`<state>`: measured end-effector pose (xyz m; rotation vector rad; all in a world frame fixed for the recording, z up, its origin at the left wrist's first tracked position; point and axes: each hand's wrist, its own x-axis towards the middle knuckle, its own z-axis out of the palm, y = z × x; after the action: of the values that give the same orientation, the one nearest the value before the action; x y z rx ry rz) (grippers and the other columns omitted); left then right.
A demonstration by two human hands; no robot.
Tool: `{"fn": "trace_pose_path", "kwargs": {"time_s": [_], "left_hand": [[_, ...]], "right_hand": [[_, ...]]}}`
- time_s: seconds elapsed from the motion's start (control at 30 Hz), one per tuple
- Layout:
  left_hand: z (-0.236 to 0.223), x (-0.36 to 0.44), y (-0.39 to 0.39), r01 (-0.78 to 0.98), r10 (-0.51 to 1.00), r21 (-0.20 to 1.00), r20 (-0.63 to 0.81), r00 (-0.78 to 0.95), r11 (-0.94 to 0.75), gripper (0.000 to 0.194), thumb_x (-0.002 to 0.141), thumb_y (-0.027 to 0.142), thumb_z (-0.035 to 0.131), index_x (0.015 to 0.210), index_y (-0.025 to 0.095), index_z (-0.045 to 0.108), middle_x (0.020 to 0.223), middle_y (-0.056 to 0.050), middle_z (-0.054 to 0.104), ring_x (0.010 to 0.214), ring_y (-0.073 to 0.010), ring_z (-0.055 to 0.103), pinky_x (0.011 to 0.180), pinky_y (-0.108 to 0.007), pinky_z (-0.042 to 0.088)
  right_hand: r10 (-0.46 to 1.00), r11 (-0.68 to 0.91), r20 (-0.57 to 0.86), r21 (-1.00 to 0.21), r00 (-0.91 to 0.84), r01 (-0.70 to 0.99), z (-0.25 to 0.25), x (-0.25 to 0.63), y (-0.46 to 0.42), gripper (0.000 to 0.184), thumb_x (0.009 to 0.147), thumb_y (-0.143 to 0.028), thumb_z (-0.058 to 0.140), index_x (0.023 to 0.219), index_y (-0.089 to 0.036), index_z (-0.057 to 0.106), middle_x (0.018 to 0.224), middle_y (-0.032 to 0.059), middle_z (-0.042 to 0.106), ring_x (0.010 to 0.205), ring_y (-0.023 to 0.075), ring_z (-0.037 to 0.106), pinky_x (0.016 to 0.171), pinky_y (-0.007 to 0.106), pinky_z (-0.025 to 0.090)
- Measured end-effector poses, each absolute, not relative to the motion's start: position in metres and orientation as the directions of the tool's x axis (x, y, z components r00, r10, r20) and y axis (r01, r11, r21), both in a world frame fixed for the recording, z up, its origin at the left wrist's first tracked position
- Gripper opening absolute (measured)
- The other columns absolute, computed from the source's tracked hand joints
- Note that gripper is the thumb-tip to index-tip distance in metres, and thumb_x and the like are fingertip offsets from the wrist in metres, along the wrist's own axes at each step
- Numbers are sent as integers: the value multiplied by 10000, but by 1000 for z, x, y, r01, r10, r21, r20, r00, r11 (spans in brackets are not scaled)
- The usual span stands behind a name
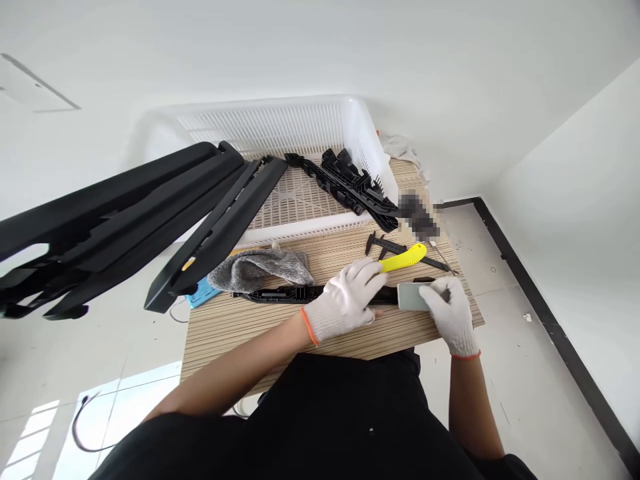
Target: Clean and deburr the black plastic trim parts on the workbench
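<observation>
A long black plastic trim strip (pixel 280 294) lies across the wooden table, its ribbed inner side facing up. My left hand (pixel 345 300), in a white knit glove, grips the strip near its middle and covers part of it. Just past those fingers is a yellow curved tool handle (pixel 406 258) with a toothed edge; its near end is hidden by the hand. A flat grey rectangular pad (pixel 413 297) is pinched between the thumb and fingers of my gloved right hand (pixel 449 310), over the strip's right end.
Black calipers (pixel 395 248) lie behind the yellow handle. A grey cloth (pixel 260 268) rests on the left, by a blue object (pixel 203 292). Behind stands a white plastic basket (pixel 280 233) with several black parts (pixel 350 183); long black panels (pixel 220 233) jut out leftwards. The table edge (pixel 475 313) is near my right hand.
</observation>
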<state>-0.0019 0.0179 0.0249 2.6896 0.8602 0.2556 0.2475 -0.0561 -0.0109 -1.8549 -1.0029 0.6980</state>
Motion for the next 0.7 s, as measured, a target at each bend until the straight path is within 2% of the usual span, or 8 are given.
{"fn": "trace_pose_path", "kwargs": {"time_s": [0.07,0.13,0.3,0.4,0.43,0.53,0.63,0.7], "left_hand": [[9,-10,8,582,641,318,122,758,-748,506,896,356,707,1342,150,589,1424,-125,592,1351,-330,511,1067,-472,499],[-2,-12,5,597,655,301,154,739,-744,446,913,381,696,1283,145,616,1338,-120,644,1232,-312,583,982,-449,530],[-9,-11,8,611,642,202,183,744,-765,435,955,477,642,1235,145,637,1186,-112,690,958,-285,630,778,-428,539],[-9,-15,8,611,633,164,194,749,-774,469,975,489,617,1286,138,613,1168,-124,685,933,-279,624,761,-418,531],[-9,-15,7,608,628,154,195,754,-779,476,985,488,601,1303,135,603,1165,-129,682,935,-280,622,765,-419,529],[-9,-17,6,604,621,145,185,762,-784,481,1007,496,563,1318,131,596,1165,-139,676,938,-280,619,774,-421,527],[-9,-17,6,614,630,142,175,757,-777,480,1004,506,568,1309,137,604,1172,-137,681,945,-279,619,779,-415,528],[-9,-17,5,616,631,140,176,755,-775,469,1003,514,569,1287,144,616,1172,-130,686,941,-276,619,772,-409,528]], "right_hand": [[848,-285,5,-838,530,465,-6,247,-53,453,766,-505,813,1092,-224,672,1161,76,721,1082,260,667,979,428,519],[795,-299,60,-827,604,476,-1,248,-50,558,809,-509,771,1277,-234,640,1364,99,663,1260,286,612,1101,467,456],[928,-338,-159,-741,338,580,10,253,-50,411,832,-547,742,1168,-311,740,1264,38,742,1178,304,672,1093,508,463],[893,-318,-24,-741,449,592,14,256,-53,432,905,-522,654,1283,-323,719,1330,34,721,1239,296,650,1120,501,449],[903,-291,-12,-755,430,588,14,256,-54,432,918,-507,637,1301,-323,717,1346,29,715,1254,286,646,1125,483,452],[940,-259,-61,-766,336,588,12,255,-54,399,897,-479,664,1262,-341,748,1322,7,731,1233,274,662,1119,451,463],[871,-301,17,-772,491,560,10,252,-51,380,896,-459,653,1231,-315,761,1276,16,751,1190,273,676,1097,455,476],[906,-293,-47,-787,420,543,10,251,-49,366,883,-454,669,1202,-307,776,1257,17,759,1179,268,681,1084,440,487]]}}
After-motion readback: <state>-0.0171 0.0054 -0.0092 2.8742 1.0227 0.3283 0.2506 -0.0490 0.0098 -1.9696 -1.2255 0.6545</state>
